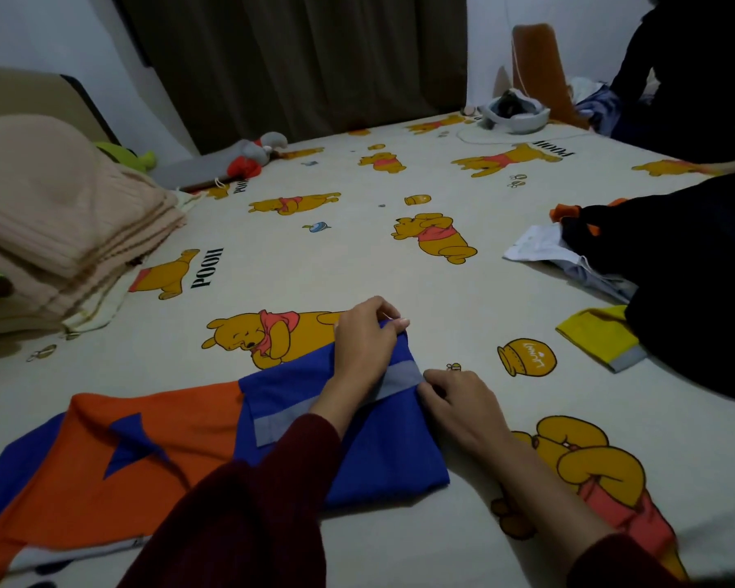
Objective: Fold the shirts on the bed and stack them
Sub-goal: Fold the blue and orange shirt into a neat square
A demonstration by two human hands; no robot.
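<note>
A blue and orange polo shirt (145, 451) with a grey reflective stripe lies flat on the bed near me, its collar to the left. Its blue lower part is folded over near the centre. My left hand (368, 341) pinches the far corner of that folded blue part between thumb and fingers. My right hand (459, 401) pinches the folded edge at the end of the grey stripe. At the right a pile of unfolded shirts (578, 252) lies half under dark cloth, with a yellow sleeve (599, 337) sticking out.
The bed sheet (315, 256) carries a cartoon bear print. Folded beige blankets (60, 222) are stacked at the left. A plush toy (251, 157) and a white headset (514, 112) lie at the far edge. A person in dark clothes (696, 78) sits at the far right.
</note>
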